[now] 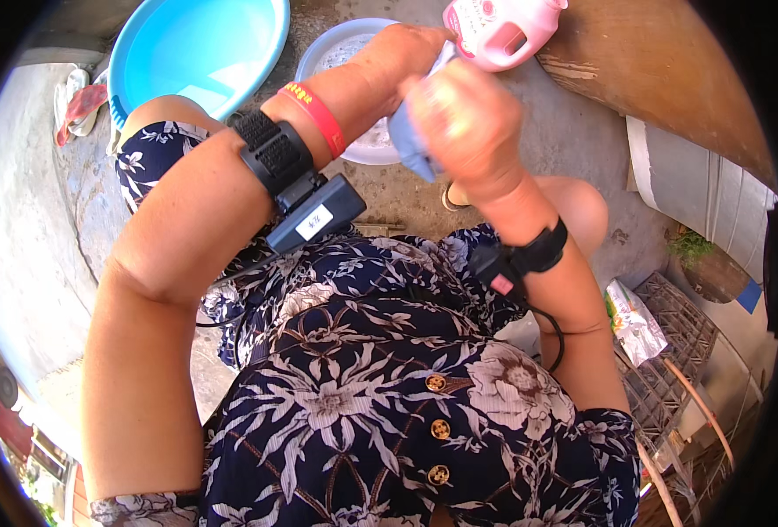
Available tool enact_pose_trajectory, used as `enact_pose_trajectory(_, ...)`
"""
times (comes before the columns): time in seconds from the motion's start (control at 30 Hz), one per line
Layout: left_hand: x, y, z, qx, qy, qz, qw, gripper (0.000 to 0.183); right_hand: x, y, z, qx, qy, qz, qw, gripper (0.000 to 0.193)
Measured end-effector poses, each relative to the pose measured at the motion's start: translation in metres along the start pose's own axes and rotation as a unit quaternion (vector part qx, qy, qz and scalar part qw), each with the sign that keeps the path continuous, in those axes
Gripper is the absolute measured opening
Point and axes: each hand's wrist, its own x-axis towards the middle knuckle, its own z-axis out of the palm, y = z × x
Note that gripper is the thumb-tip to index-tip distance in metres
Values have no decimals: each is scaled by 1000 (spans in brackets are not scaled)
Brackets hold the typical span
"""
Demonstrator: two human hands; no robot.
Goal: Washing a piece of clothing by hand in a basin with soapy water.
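A bluish-grey cloth [409, 140] is bunched between my two hands, in front of my knees. My right hand [468, 114] is closed around it, slightly blurred by motion, and one end of the cloth hangs below the fist. Just beyond, my left hand [420, 46] grips the cloth's far part, most of its fingers hidden behind the wrist and the cloth. Under my left forearm stands a pale basin [354, 28] with sudsy water, partly covered by the arm.
A larger blue basin [198, 53] holding water stands at the far left. A pink jug [503, 31] with a handle is at the far right, next to a brown wooden surface [652, 70]. To my right are a wire rack [679, 325] and a silver packet [637, 327].
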Motion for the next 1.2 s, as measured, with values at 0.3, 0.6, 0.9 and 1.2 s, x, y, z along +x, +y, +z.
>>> enact_pose_trajectory(0.3, -6, 32, 18, -403, 103, -320, 851, 27, -4, 47, 14, -81, -47, -31, 995, 6)
enact_pose_trajectory(0.6, -12, 13, 13, -398, 119, -357, 837, 32, -1, 74, 37, -73, -33, 51, 995, 5)
enact_pose_trajectory(0.9, -26, 12, 17, -381, 139, -351, 844, 26, -15, 61, 39, -45, -67, 25, 996, 16)
enact_pose_trajectory(1.2, -35, 7, 6, -337, 93, -329, 877, 25, -26, 40, 37, -39, -130, -95, 986, 9)
